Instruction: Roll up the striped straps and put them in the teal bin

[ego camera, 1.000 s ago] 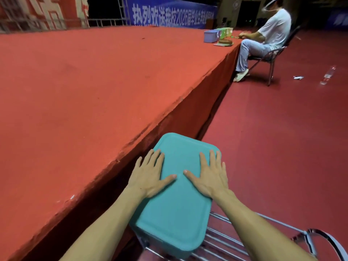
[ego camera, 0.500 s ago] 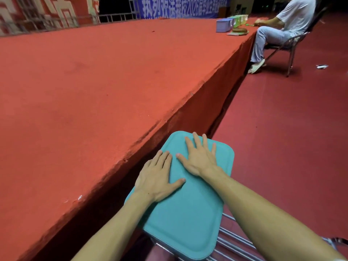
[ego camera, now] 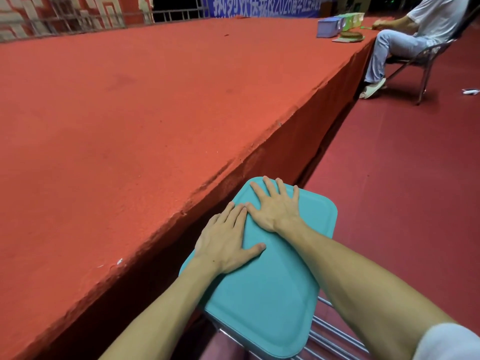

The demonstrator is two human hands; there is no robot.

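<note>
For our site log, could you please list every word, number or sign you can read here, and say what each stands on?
"热烈欢送我校2026届毕业…": white characters on the blue banner behind the stage; tops cropped and end blurred, so the reading is tentative.
Unreadable: large white shapes on the red wall panel.
No text on the teal bin lid.
Too small to read: any label on the boxes at the far end.

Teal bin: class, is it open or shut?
Shut: its lid covers the top, with the left hand and right hand flat on it.

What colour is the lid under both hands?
The lid is plain teal, seen in the head view.
</note>
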